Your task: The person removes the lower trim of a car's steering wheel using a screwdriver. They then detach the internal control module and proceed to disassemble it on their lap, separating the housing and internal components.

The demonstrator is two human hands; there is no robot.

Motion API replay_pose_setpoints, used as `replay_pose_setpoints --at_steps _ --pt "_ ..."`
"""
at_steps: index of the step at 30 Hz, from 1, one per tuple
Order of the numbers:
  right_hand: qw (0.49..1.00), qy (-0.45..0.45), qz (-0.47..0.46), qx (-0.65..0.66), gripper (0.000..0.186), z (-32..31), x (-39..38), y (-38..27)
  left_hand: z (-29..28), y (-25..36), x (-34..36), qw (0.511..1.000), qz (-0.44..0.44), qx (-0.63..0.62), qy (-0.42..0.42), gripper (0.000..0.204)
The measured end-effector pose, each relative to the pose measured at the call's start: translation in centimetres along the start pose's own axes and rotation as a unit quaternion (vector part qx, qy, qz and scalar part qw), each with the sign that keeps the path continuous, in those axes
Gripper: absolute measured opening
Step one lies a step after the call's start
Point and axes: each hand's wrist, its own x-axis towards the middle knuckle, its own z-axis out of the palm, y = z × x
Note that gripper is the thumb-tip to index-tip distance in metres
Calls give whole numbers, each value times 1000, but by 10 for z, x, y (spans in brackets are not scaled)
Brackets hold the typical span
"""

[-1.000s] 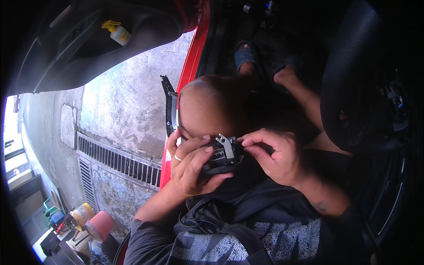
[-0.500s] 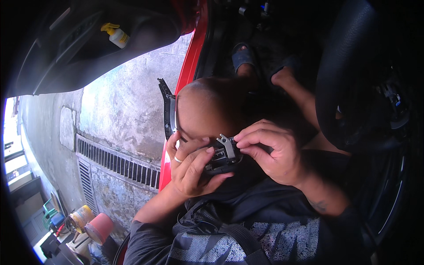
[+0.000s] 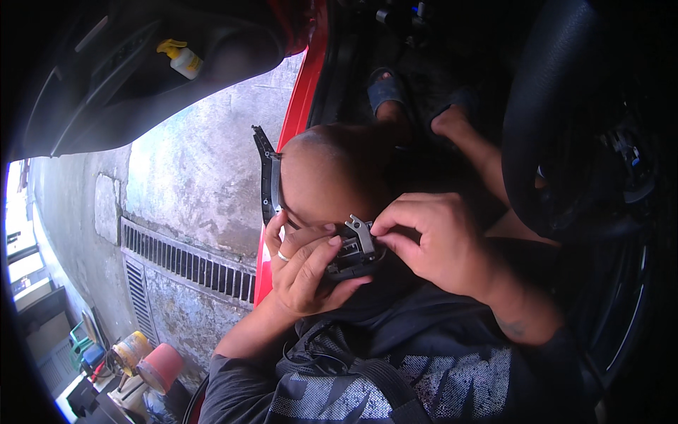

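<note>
My left hand point(image 3: 302, 274) is wrapped round a small black plastic housing point(image 3: 355, 267), holding it low over my lap, beside the bare knee. On top of the housing sits a grey bracket point(image 3: 364, 239) with a forked end. My right hand point(image 3: 439, 239) is closed in a pinch at the bracket's right edge. Whatever lies between those fingertips is too small or hidden to name. A long, bent black trim piece point(image 3: 268, 177) with small holes rises beside the knee. Its lower end meets the fingers of my left hand, and how it joins the housing is hidden.
At the right stands a dark steering wheel point(image 3: 526, 120). An opened car door point(image 3: 106, 92) at upper left holds a white spray bottle point(image 3: 186, 63) with a yellow top. Past the red sill point(image 3: 299, 106) lie concrete, a drain grate point(image 3: 187, 256) and a pink bucket point(image 3: 161, 367).
My right hand has turned, its back rolling upward and its fingers curling in, while the fingertips stay at the bracket's edge. My left hand and the housing have hardly moved.
</note>
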Motion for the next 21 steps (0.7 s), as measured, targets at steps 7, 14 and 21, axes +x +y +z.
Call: replay_pose_setpoints --at_steps 7,14,21 --pt "981 -48 129 138 14 -8 0 3 0 -1 -1 1000 0 -6 4 68" --pt "977 -51 148 143 11 -3 1 0 -2 1 -1 1000 6 0 -6 68" --pt "982 33 103 152 11 1 -24 7 -4 2 -2 999 23 11 -23 69"
